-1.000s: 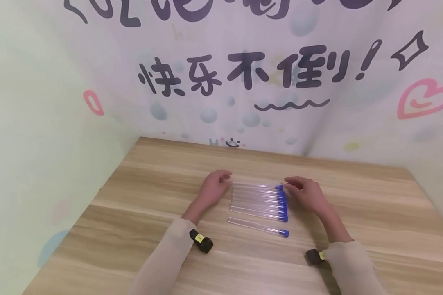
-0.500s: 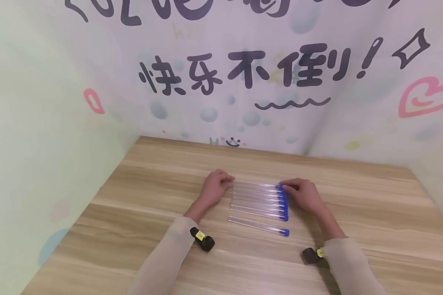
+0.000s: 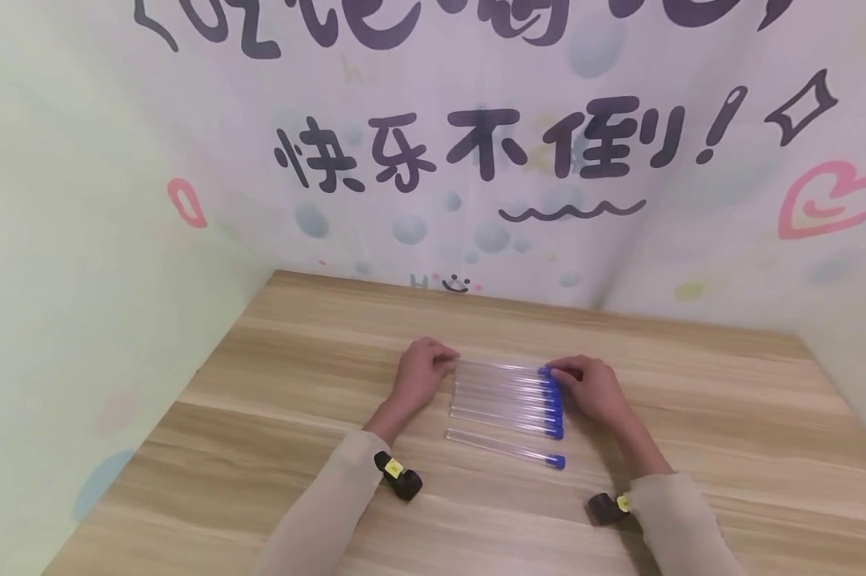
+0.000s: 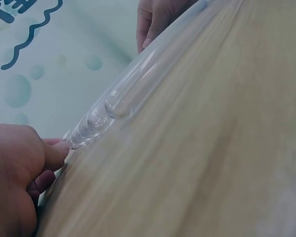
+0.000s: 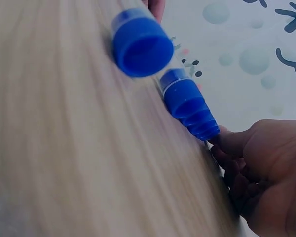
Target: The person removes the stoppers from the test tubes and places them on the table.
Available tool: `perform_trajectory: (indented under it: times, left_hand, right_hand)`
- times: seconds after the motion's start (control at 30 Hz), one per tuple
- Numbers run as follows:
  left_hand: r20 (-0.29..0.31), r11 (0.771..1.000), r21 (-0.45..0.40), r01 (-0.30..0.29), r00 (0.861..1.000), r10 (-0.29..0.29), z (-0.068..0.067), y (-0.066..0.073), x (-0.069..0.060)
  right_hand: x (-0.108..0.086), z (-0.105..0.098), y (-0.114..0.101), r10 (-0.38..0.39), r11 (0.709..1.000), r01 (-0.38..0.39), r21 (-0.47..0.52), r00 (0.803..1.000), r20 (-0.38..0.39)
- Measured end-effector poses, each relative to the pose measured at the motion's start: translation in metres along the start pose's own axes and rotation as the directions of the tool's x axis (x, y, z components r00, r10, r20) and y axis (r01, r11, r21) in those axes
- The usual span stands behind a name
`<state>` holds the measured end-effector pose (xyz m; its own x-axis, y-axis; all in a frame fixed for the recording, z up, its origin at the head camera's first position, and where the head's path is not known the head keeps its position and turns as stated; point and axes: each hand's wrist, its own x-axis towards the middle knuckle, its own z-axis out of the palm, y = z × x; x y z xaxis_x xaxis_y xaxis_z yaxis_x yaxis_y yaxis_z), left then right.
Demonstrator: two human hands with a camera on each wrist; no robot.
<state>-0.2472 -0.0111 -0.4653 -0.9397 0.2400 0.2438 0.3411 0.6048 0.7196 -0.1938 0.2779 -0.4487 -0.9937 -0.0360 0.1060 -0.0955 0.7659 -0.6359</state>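
Observation:
Several clear test tubes [image 3: 501, 398] with blue caps [image 3: 553, 400] lie side by side in a row, caps to the right. One separate test tube [image 3: 501, 448] lies nearer to me, slightly slanted. My left hand [image 3: 420, 374] pinches the rounded end of the farthest tube between thumb and fingers. At that tube's capped end, my right hand [image 3: 593, 387] pinches with its thumb and fingertips. In the left wrist view the rounded ends [image 4: 91, 123] line up by my left fingertips. The right wrist view has the blue caps [image 5: 190, 108] close to my right thumb.
The tubes lie on a wood-grain table [image 3: 260, 480]. A white printed cloth [image 3: 375, 216] with dark lettering hangs behind its far edge. A black wrist camera [image 3: 402, 480] sits on the left sleeve, another camera [image 3: 606, 508] on the right.
Both hands have moved inward to the ends of the farthest tube and now pinch it. One second ago they were just beside it. The separate tube has stayed in place.

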Motion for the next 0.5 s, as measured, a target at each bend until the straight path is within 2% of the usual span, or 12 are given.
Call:
perform_trajectory:
  times: [0.13,0.27,0.5]
  left_hand:
    - [-0.023,0.999,-0.048,0.015,1.000,-0.016,0.002,-0.001,0.000]
    - [-0.031,0.991,-0.125,0.040,0.999,-0.044,0.005,0.001,0.002]
    - [-0.040,0.960,-0.274,0.062,0.996,-0.076,0.009,0.005,0.010]
  right_hand:
    - [-0.001,0.000,0.000,0.010,0.999,-0.010,0.046,1.000,-0.007]
    - [0.000,-0.003,-0.002,0.016,0.995,-0.012,0.096,0.999,-0.046]
    - [0.006,-0.009,-0.005,-0.003,0.981,0.014,0.192,0.998,-0.058]
